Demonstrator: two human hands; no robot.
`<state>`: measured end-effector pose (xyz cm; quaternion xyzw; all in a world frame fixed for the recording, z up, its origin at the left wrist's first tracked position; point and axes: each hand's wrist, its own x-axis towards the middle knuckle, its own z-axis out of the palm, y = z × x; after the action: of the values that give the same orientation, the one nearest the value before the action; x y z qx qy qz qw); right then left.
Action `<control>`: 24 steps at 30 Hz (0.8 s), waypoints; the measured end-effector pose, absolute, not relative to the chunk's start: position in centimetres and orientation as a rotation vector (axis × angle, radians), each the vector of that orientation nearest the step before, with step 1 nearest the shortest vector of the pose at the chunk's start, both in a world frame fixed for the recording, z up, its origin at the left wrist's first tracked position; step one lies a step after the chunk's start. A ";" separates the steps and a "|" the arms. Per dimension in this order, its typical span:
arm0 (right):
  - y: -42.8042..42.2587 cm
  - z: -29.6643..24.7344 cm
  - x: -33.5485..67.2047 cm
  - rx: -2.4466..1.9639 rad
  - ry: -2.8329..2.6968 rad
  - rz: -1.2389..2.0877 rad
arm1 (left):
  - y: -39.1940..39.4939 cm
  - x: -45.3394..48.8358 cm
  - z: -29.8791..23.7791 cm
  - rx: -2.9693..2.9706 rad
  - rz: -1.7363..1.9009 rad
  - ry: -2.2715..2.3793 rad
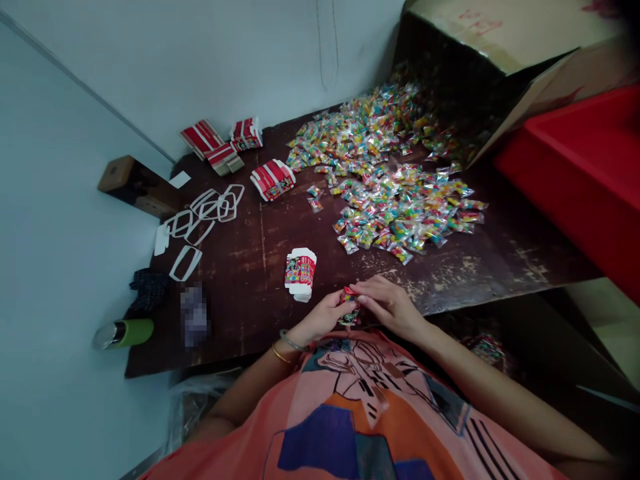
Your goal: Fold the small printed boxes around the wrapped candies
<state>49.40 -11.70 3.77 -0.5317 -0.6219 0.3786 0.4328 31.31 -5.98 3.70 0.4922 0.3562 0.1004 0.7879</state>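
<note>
Orange patterned shirt (360,413) fills the near foreground. Dark worn table (260,267) beyond it, carrying a wide heap of candy packets (390,173). Small printed box (301,273) lies just left of the hands. Left hand (320,319) and right hand (389,305) meet at the table's near edge, each grip closed on one small red carton (349,305).

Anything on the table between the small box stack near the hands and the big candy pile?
Head view: mostly bare dark tabletop between the box stack and the candy pile; only two stray candy packets lie nearby, farther back.
</note>
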 end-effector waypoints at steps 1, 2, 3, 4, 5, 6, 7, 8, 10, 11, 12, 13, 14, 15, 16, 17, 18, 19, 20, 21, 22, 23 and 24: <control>-11.8 3.4 49.0 -1.313 -1.555 0.897 | -6.3 31.6 3.5 1.030 0.211 0.778; -11.9 3.2 48.8 -1.322 -1.530 0.871 | -6.6 31.9 3.4 1.003 0.194 0.780; -12.1 3.0 48.8 -1.345 -1.494 0.874 | -6.7 32.3 3.3 1.002 0.167 0.770; -12.3 3.1 49.1 -1.381 -1.453 0.891 | -6.6 32.6 3.3 1.039 0.143 0.750; -12.7 3.3 50.0 -1.432 -1.416 0.905 | -6.3 32.7 3.2 1.120 0.140 0.739; -13.2 3.7 51.3 -1.493 -1.393 0.916 | -5.6 32.5 3.2 1.240 0.172 0.761; -13.9 4.1 53.1 -1.564 -1.395 0.928 | -4.7 32.1 3.1 1.391 0.231 0.837; -14.8 4.4 55.4 -1.646 -1.408 0.932 | -3.4 31.3 3.0 1.554 0.312 0.967; -17.0 4.8 60.2 -1.794 -1.515 1.010 | -0.6 29.0 2.6 1.824 0.441 1.451; -18.2 4.6 62.5 -1.852 -1.562 1.056 | 0.8 27.7 2.2 1.904 0.429 1.691; -19.3 4.3 64.3 -1.928 -1.571 1.064 | 2.0 26.5 1.9 1.941 0.362 1.855; -20.1 3.8 65.6 -1.985 -1.589 1.054 | 3.0 25.4 1.5 1.948 0.297 1.918; -20.6 3.2 66.3 -2.022 -1.604 1.035 | 3.8 24.6 1.1 1.941 0.271 1.902; -20.8 2.7 66.3 -2.035 -1.624 1.011 | 4.3 24.0 0.7 1.921 0.264 1.847; -20.6 2.4 65.8 -2.017 -1.654 0.999 | 4.5 23.7 0.4 1.899 0.285 1.777; -20.1 2.2 64.8 -1.976 -1.684 0.998 | 4.6 23.6 0.2 1.881 0.319 1.716; -19.2 2.2 63.5 -1.923 -1.708 1.003 | 4.6 23.7 0.1 1.869 0.352 1.677; -18.2 2.4 62.0 -1.870 -1.725 1.002 | 4.5 23.9 0.1 1.863 0.403 1.660; -17.0 2.7 60.4 -1.820 -1.738 0.990 | 4.3 24.1 0.3 1.862 0.471 1.653; -15.8 3.2 58.9 -1.769 -1.753 0.969 | 4.1 24.2 0.6 1.860 0.548 1.647; -14.6 3.7 57.4 -1.719 -1.772 0.943 | 3.9 24.4 1.0 1.861 0.635 1.644; -13.5 4.3 55.9 -1.669 -1.792 0.911 | 3.6 24.5 1.5 1.861 0.728 1.637; -12.5 4.9 54.5 -1.617 -1.812 0.879 | 3.1 24.6 2.2 1.850 0.820 1.623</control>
<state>54.51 -12.52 4.91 -0.6018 -0.6744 0.3271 0.2758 24.65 3.13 2.15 0.6865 0.6024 0.3045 0.2705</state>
